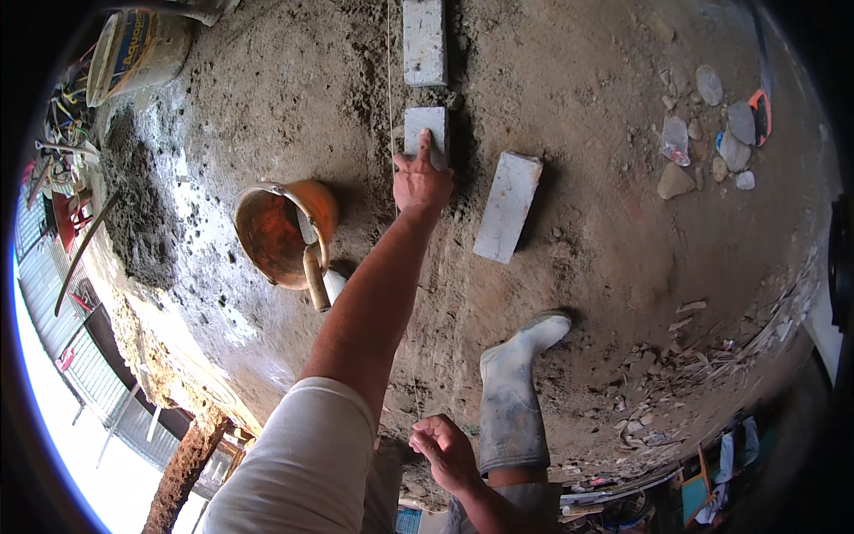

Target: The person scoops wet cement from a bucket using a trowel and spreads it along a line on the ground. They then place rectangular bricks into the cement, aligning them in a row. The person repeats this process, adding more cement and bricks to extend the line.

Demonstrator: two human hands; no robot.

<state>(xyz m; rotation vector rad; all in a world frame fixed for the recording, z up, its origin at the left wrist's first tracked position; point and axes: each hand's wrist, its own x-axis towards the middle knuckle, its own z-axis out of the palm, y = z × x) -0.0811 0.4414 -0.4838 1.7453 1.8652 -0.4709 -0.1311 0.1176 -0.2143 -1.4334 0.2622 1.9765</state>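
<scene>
My left hand is on the near end of a grey brick, its index finger stretched along the top and the other fingers bent at its edges. Directly beyond lies another grey brick, with mortar in the gap. A thin string runs along the left side of both. Close to my legs, my right hand is closed with thumb and index finger together; the string comes down near it, but whether it is pinched is unclear. A loose brick lies angled to the right of my left hand.
Left of my forearm, an orange bucket lies tilted, with a wooden-handled trowel at its rim. A pale bucket and a dark mortar heap are farther left. Stones lie far right. My rubber boot stands nearby.
</scene>
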